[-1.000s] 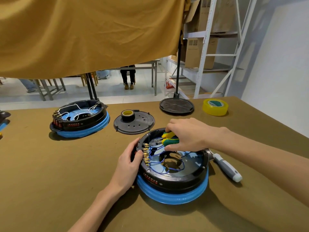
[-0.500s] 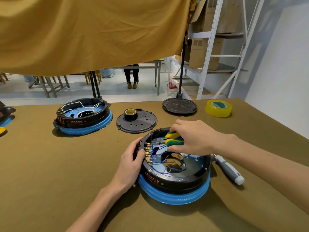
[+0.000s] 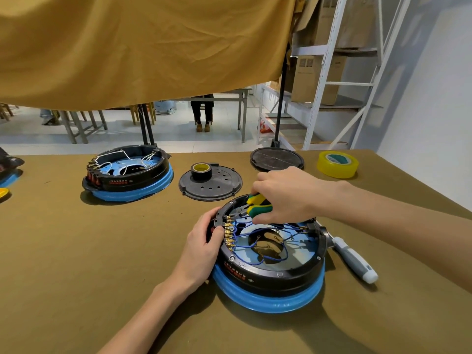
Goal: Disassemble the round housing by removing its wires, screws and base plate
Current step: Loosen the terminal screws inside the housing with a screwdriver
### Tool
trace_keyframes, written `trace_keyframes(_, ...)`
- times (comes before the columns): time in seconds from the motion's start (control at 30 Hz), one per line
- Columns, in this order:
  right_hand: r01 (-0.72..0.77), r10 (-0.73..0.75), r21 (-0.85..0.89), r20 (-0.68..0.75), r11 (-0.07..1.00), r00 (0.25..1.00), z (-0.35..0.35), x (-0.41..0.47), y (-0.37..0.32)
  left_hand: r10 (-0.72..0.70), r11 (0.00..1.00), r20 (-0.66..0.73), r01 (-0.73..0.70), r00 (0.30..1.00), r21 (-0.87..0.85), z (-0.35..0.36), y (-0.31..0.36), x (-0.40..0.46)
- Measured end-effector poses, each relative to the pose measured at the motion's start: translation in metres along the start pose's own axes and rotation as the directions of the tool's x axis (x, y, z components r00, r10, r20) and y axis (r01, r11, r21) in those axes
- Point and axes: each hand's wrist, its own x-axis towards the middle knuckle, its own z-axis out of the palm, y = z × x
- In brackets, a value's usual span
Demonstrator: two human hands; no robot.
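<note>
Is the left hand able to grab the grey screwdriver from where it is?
Probably not without letting go. The left hand grips the near housing's left rim, and the screwdriver lies on the far right side, with the housing and the right hand holding pliers between them.

In front of you is a table (image 3: 76,251) covered with olive-brown cloth, and the round housing (image 3: 270,274) with its blue ring sits on it near you, with a grey-handled screwdriver (image 3: 353,261) just beside it on the right. Farther away you have a second housing (image 3: 127,172) at the left, a black plate (image 3: 210,183) with a small tape roll on it in the middle, and a round black stand base (image 3: 277,159). At the far right lies a yellow tape roll (image 3: 337,164), and at the left edge another blue-ringed part (image 3: 9,172) is only partly visible.
</note>
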Motion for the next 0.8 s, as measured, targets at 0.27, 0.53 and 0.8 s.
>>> trace_keyframes(0.27, -0.014, 0.014, -0.01, 0.05, 1.0, 0.999, -0.001, 0.003, 0.002, -0.001, 1.0, -0.016, 0.001, 1.0, 0.015, 0.0, -0.002, 0.0)
trace_keyframes(0.53, 0.013, -0.012, -0.006, 0.078, 1.0, 0.997, -0.011, 0.003, -0.001, -0.171, 0.985, 0.002, 0.171, 0.985, -0.028, -0.004, 0.008, 0.018)
trace_keyframes(0.8, 0.039, -0.036, -0.025, 0.121, 0.999, 0.992, -0.022, 0.007, -0.001, -0.15, 0.97, 0.013, 0.144, 0.989, 0.195, 0.0, 0.019, 0.03)
